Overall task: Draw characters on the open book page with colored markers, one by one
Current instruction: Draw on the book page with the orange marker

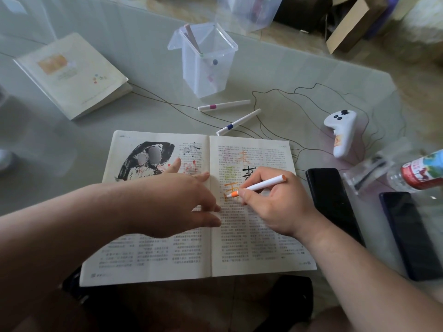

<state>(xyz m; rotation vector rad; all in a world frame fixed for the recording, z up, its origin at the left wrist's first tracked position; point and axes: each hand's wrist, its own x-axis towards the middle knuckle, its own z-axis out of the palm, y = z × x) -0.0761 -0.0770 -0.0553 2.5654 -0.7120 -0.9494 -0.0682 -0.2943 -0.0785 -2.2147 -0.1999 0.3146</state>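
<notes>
Orange marker (257, 186) sits in the right hand (271, 202), fingers curled closed around its lower barrel. Its long axis runs from near left to far right, the coloured tip pointing down and left onto the right-hand page of the open book (199, 255), the back end raised toward the far right. The tip touches an orange character (230, 190) partly drawn over the printed columns. Farther up the same page are a black character (249, 173), a pale green patch, and fainter orange and pink marks.

The left hand (182, 200) lies flat across the book's centre fold, fingers spread and holding nothing, pressing the left page.

Beyond the book, on the glass table (148, 111), lie two capped markers: one with a pink band (224, 105), lengthwise left to right, and one with a blue band (238, 122), slanting from near left to far right. A clear plastic container (206, 65) stands behind them with a marker inside. A closed book (72, 73) lies at far left. To the right are a white controller (341, 133), two dark phones (333, 202) and a plastic bottle (417, 171) on its side.
</notes>
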